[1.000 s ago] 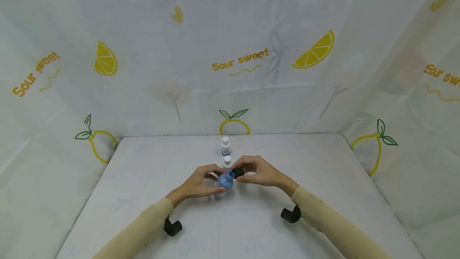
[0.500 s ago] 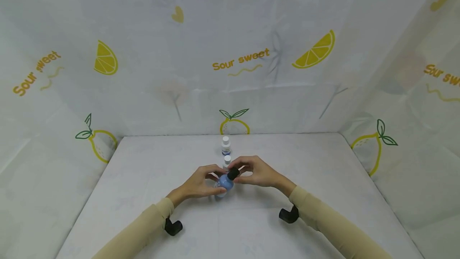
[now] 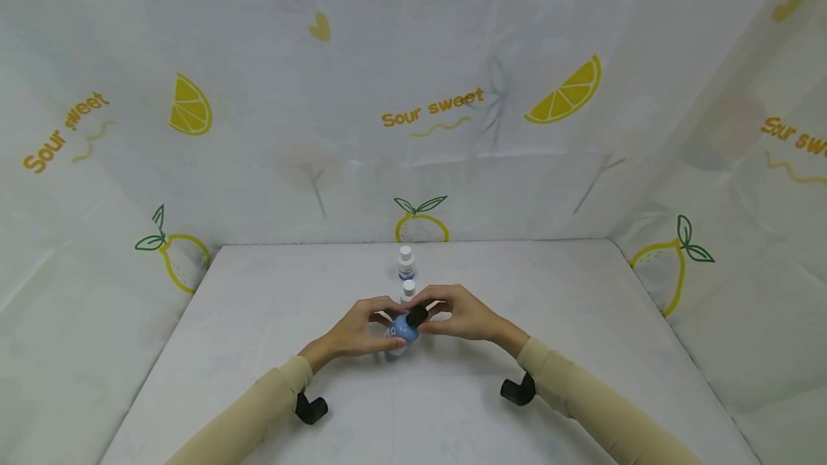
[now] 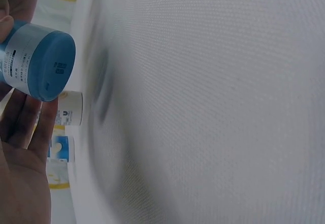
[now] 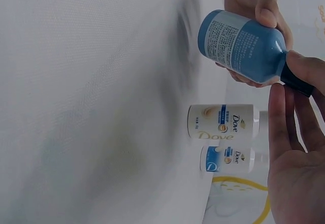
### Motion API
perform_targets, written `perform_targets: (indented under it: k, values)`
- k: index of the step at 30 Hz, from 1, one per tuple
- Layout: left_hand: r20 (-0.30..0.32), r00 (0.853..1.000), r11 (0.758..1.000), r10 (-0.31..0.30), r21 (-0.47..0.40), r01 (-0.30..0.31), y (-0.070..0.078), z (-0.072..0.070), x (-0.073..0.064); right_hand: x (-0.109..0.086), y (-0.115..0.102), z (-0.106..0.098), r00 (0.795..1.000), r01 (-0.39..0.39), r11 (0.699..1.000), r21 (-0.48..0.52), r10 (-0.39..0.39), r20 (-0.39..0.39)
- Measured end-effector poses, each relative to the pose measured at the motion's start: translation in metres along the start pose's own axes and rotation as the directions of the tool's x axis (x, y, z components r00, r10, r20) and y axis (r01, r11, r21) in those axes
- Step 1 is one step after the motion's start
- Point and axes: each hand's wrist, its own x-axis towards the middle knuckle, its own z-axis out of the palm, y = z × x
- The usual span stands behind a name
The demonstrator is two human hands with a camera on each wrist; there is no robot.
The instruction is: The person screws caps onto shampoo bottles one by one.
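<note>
My left hand [image 3: 363, 327] grips a blue bottle [image 5: 246, 45] with a pale printed label round its body. The bottle is held above the table, its neck tilted up toward the right hand. Thumb and fingers of my right hand [image 3: 466, 314] pinch the black cap [image 3: 417, 316], which sits over the bottle's neck. In the left wrist view the bottle's round base [image 4: 55, 66] faces the camera, and the cap is out of sight there.
Just beyond the hands stands a white Dove bottle [image 5: 221, 121], partly hidden by them in the head view. Farther back is another white bottle with a blue label [image 3: 405, 264]. A white cloth covers the table [image 3: 271, 285], and a lemon-print sheet [image 3: 349, 185] hangs behind.
The black cap, at first beside the bottle's open mouth, has moved onto the neck in my right hand. Since then the right hand has dipped slightly. My left hand stays nearly still.
</note>
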Motion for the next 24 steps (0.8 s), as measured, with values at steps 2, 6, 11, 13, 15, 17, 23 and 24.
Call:
perform_targets:
  k: [2, 6, 11, 13, 15, 17, 23, 24]
  values:
    - [0.001, 1.000, 1.000, -0.010, 0.001, 0.010, 0.001, 0.000, 0.000, 0.000, 0.000, 0.000, 1.000, 0.005, 1.000, -0.001, -0.005, 0.007]
    - [0.000, 1.000, 1.000, -0.020, 0.001, 0.020, 0.003, 0.000, 0.000, 0.000, 0.001, -0.003, 1.000, 0.016, 1.000, -0.006, -0.016, 0.019]
    - [-0.001, 1.000, 1.000, -0.019, -0.009, 0.019, 0.005, 0.000, 0.000, 0.000, 0.002, -0.010, 0.999, 0.007, 1.000, 0.027, -0.009, 0.043]
    - [-0.001, 1.000, 1.000, -0.017, -0.011, 0.017, 0.004, 0.000, 0.000, 0.000, 0.002, -0.012, 0.998, -0.009, 0.999, 0.052, 0.006, 0.066]
    - [0.000, 1.000, 1.000, -0.011, -0.011, 0.011, 0.004, 0.000, 0.000, 0.000, 0.003, -0.013, 0.996, -0.013, 0.998, 0.066, 0.008, 0.086]
    - [0.000, 1.000, 1.000, -0.006, -0.012, 0.006, 0.004, 0.000, 0.000, 0.000, 0.005, -0.015, 0.995, -0.016, 0.997, 0.076, 0.008, 0.097]
    - [-0.004, 1.000, 1.000, 0.012, -0.022, -0.013, 0.005, 0.001, 0.000, 0.001, 0.008, -0.016, 0.996, -0.009, 0.994, 0.111, -0.001, 0.090]
    - [-0.004, 1.000, 1.000, 0.016, -0.018, -0.016, 0.005, 0.001, 0.000, 0.001, 0.008, -0.016, 0.996, -0.002, 0.994, 0.110, -0.008, 0.087]
